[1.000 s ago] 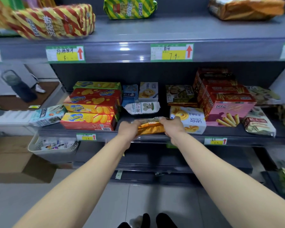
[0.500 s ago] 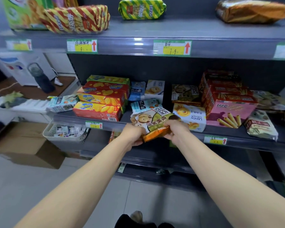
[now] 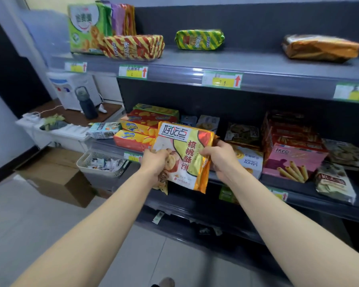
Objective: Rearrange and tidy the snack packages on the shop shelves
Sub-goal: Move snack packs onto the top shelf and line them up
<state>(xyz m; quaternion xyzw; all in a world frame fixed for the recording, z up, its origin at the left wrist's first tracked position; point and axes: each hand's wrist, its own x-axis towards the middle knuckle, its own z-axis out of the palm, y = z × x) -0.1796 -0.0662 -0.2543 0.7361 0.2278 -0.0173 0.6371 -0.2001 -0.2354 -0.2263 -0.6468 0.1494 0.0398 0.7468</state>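
Head view: we have both grips clenched on the walnut biscuit bag point(image 3: 184, 150), left hand point(image 3: 153, 162) at its lower left corner, right hand point(image 3: 220, 160) on its right edge. It's upright, held in front of the middle shelf point(image 3: 319, 201), orange biscuit boxes point(image 3: 133, 140) behind.

the biscuit bag point(image 3: 182, 156) is held in front of the middle shelf point(image 3: 319, 201), with the left hand point(image 3: 153, 162) at its lower left corner and the right hand point(image 3: 220, 158) at its right edge. on that shelf a stack of cracker boxes point(image 3: 145, 129) lies behind the bag to the left, the landy box point(image 3: 251, 160) sits just right of the right hand, and the stick-biscuit boxes point(image 3: 292, 150) are stacked further right. left of the shelving, a basket point(image 3: 104, 175) sits below the shelf's left end with a cardboard box point(image 3: 56, 172) on the floor to its left, and behind them a bottle point(image 3: 86, 102) stands before a water dispenser point(image 3: 71, 90) on the worktop point(image 3: 71, 117).
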